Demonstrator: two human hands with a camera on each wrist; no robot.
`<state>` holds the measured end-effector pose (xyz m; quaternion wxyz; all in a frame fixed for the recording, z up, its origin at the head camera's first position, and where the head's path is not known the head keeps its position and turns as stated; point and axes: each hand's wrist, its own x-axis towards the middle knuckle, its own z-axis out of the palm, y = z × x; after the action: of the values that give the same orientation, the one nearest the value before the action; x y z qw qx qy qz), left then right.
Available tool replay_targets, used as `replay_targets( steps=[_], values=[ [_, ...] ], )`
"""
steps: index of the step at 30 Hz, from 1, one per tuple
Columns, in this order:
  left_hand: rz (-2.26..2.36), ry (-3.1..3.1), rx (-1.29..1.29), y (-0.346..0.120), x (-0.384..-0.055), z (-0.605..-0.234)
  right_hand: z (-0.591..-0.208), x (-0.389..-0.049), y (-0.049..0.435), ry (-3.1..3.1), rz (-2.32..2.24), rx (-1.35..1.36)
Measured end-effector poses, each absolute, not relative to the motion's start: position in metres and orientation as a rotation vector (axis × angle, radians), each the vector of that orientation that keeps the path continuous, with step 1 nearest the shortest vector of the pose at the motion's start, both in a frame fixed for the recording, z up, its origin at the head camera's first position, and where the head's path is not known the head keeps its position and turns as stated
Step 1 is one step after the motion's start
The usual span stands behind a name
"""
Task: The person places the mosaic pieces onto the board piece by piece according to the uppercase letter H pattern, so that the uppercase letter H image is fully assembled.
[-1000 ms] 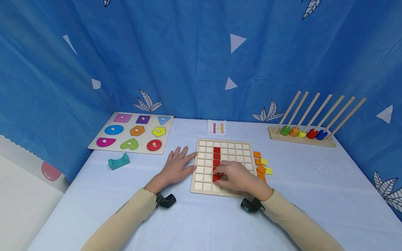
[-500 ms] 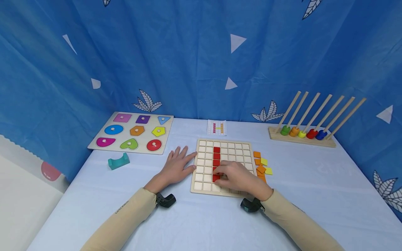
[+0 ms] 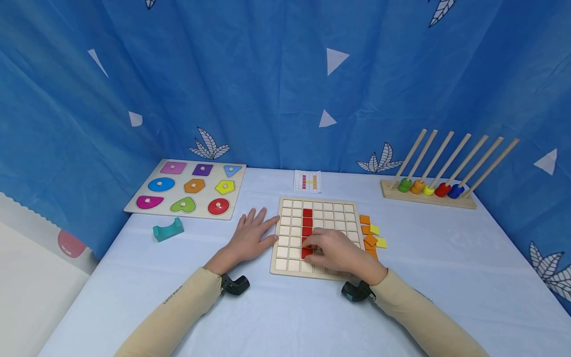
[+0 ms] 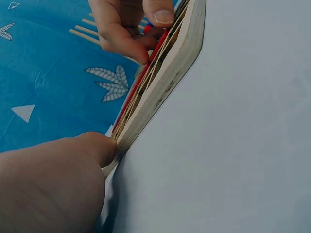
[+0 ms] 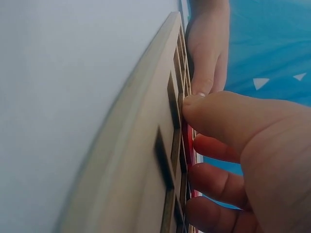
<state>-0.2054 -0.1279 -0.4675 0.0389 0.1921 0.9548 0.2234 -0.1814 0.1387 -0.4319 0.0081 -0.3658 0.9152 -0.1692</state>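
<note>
A wooden grid board [image 3: 285,265] lies flat on the table, with a column of several red square tiles [image 3: 307,221] in its cells. My left hand [image 3: 252,238] is spread beside the board, its thumb and a fingertip against the left edge. Over the near end of the red column, my right hand [image 3: 336,252] has thumb and index finger at opposite sides of the nearest red tile [image 3: 307,253], pinching it in its cell. In the right wrist view the thumb [image 5: 204,109] touches the grid beside the red, and the other fingers are curled.
Loose orange tiles [image 3: 371,241] and yellow tiles [image 3: 375,230] lie by the board's right edge. Behind it is a small pattern card [image 3: 308,182]. A shape puzzle [image 3: 207,201] and a teal arched block [image 3: 168,230] are at left; a peg stand [image 3: 428,199] is at back right.
</note>
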Motion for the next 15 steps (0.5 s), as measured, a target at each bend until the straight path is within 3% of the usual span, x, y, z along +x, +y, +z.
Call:
replay_targets(
  steps=[15],
  values=[
    [0.680,2.929,0.581,-0.1269,-0.2049,-0.4669,-0.4298,-0.1803,0.1381,2.857,-0.534,-1.139]
  ],
)
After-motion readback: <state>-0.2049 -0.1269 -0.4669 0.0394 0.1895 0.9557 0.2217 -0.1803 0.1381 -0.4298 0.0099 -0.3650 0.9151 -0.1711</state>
